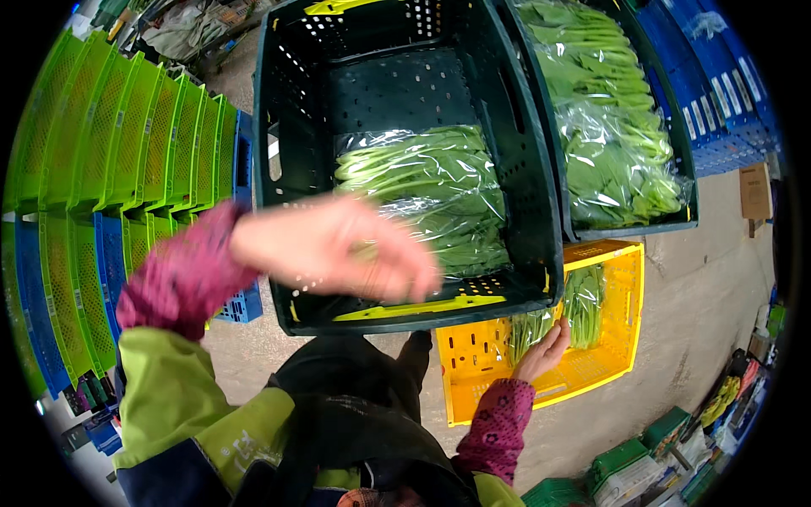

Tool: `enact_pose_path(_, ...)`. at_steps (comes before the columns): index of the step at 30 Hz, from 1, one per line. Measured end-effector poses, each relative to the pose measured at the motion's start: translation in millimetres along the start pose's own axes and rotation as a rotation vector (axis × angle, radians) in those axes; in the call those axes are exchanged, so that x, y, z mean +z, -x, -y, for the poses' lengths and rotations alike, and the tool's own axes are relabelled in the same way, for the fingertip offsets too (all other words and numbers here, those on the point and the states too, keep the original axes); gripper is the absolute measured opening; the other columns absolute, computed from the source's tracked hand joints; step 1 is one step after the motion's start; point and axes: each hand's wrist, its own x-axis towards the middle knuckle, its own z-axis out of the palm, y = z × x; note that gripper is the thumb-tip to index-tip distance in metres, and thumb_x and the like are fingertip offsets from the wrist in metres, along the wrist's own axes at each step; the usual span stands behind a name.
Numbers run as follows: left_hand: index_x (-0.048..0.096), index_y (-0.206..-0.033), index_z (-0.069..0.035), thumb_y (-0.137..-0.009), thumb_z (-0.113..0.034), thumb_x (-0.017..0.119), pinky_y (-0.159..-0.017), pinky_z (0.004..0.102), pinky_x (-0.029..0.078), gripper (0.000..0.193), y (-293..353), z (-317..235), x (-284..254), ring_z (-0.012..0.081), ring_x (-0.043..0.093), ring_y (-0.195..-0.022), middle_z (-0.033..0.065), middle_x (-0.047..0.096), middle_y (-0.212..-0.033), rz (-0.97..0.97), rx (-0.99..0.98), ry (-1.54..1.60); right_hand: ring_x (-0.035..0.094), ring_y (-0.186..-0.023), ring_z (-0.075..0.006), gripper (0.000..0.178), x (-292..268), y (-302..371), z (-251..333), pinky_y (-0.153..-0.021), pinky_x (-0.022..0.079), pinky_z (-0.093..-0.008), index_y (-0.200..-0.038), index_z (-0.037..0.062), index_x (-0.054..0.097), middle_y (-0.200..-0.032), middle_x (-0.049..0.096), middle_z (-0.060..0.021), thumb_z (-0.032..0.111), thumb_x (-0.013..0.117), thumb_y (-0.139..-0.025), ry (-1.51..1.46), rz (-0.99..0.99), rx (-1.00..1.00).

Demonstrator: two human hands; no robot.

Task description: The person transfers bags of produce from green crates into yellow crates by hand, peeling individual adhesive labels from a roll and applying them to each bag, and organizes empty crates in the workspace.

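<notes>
My left hand point(346, 249), smeared by motion, hangs over the near side of a large dark green crate point(414, 314). Its fingers stretch out to the right, and I see nothing in them. Below it in the crate lie clear bags of leafy greens point(448, 173), stems to the left. My right hand point(545, 351) reaches into a yellow crate point(481, 393) at the lower right. Its fingers are curled against a clear bag of leafy greens point(525, 334); the thumb is hidden. Another bag of greens point(585, 308) lies just right of the fingertips.
A second dark green crate point(688, 198) packed with bagged greens point(608, 127) stands at the right. Stacked lime-green crates point(118, 127) and some blue ones rise on the left. Blue crates point(718, 84) fill the far right. A cardboard box point(756, 190) stands beyond the concrete floor point(684, 270).
</notes>
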Motion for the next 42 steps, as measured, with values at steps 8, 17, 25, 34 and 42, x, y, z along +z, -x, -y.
enact_pose_path(8,0.045,-0.137,-0.003,-0.082,-0.027,0.068,-0.106,0.0379,0.039,0.064,-177,167,-181,0.0332,0.047,-0.127,0.0206,0.050,-0.135,-0.377,-0.330,-0.741,0.057,-0.109,-0.0278,0.026,42,74,180,-0.098,0.043,-0.0380,-0.118,-0.0063,0.056,-0.117,0.061,-0.0181,0.003,0.044,-0.097,0.115,-0.123,-0.339)
enact_pose_path(17,0.055,-0.130,-0.018,-0.070,-0.038,0.080,-0.092,0.0417,0.048,0.068,-208,222,-164,0.0331,0.056,-0.113,0.0137,0.054,-0.130,-0.338,-0.508,-0.721,0.063,-0.093,-0.0299,0.019,90,48,251,-0.081,0.050,-0.0349,-0.103,-0.0038,0.064,-0.102,0.065,-0.0170,-0.007,0.060,-0.085,0.148,0.311,-0.516)
enact_pose_path(25,0.063,-0.119,-0.004,-0.084,-0.017,0.071,-0.095,0.0313,0.046,0.038,-109,138,-203,0.0174,0.062,-0.100,0.0069,0.068,-0.109,-0.317,0.051,-0.133,0.052,-0.118,-0.0325,0.054,182,-21,248,-0.098,0.040,-0.0431,-0.130,0.0079,0.050,-0.128,0.054,-0.0174,0.020,0.069,-0.081,0.714,1.267,-0.702)
enact_pose_path(34,0.057,-0.123,-0.010,-0.087,-0.015,0.068,-0.098,0.0377,0.041,0.037,120,48,-210,0.0181,0.054,-0.116,0.0036,0.057,-0.127,-0.999,0.760,0.254,0.047,-0.126,-0.0300,0.091,245,-60,156,-0.099,0.037,-0.0473,-0.148,0.0195,0.027,-0.139,0.044,-0.0179,0.023,0.078,-0.072,1.437,1.225,-0.679)
enact_pose_path(42,0.054,-0.129,-0.004,-0.087,-0.015,0.064,-0.114,0.0526,0.021,0.044,299,17,-172,0.0337,0.040,-0.131,0.0165,0.050,-0.136,-1.685,1.096,0.390,0.060,-0.095,-0.0218,0.016,246,-75,147,-0.081,0.041,-0.0381,-0.084,0.0124,0.066,-0.092,0.065,-0.0031,0.007,0.065,-0.068,1.301,1.111,-1.105)
